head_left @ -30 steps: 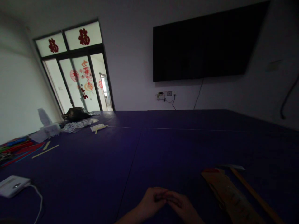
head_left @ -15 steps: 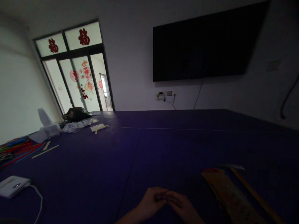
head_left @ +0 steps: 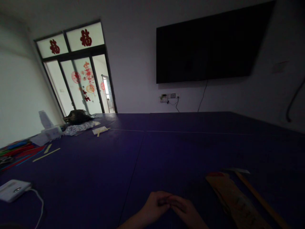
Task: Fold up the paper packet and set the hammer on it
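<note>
My left hand point(head_left: 156, 205) and my right hand point(head_left: 184, 208) meet low in the middle of the view, above the near part of the dark blue table point(head_left: 105, 178). Their curled fingers press together at the tips, with a small dark gap between the palms. I see no object in either hand, though the light is dim. To the right of my right hand lies a long brown packet point(head_left: 234, 197) with a red end and dark marks. Alongside it rests a tool with a long wooden handle point(head_left: 259, 197) and a thin pale metal head point(head_left: 239, 170).
A white box-shaped device point(head_left: 14, 190) with a white cable sits at the left. Beyond it lie coloured strips point(head_left: 21, 152), yellow strips point(head_left: 46, 155), clear plastic containers point(head_left: 49, 133), a patterned sheet point(head_left: 79, 128) and a black bag point(head_left: 78, 117). A large screen point(head_left: 209, 44) hangs on the wall.
</note>
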The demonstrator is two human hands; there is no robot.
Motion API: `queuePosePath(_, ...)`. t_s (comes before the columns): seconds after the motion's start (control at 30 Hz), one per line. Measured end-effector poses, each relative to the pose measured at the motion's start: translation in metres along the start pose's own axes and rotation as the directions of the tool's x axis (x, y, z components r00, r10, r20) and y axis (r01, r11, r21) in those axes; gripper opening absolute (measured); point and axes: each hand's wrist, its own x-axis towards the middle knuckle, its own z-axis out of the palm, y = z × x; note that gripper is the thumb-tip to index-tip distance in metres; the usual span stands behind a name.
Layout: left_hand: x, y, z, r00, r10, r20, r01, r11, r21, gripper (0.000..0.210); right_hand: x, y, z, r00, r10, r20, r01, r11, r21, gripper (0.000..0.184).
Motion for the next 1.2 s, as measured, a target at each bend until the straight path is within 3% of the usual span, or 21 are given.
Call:
queuePosePath(0.6,0.0000,0.0007,-0.0008,1.000,0.002,0.011,-0.002,1.000,0.009,0.031,0.0003,0.0050,-0.0002,1.000,-0.011,-0.015,0.011,0.999,-0.048,0.029)
queuePosePath(0.77,-0.0010,0.0010,-0.0001,0.998,-0.025,-0.052,0.026,0.999,0.022,0.031,0.0009,0.0042,-0.0008,1.000,-0.021,0.014,0.021,1.000,-0.010,0.027)
queuePosePath(1.2,0.0002,0.0016,-0.0003,1.000,-0.010,0.001,0.010,0.999,0.036,0.031,0.0008,0.0034,-0.0006,0.999,-0.027,0.020,0.027,1.000,0.014,0.024)
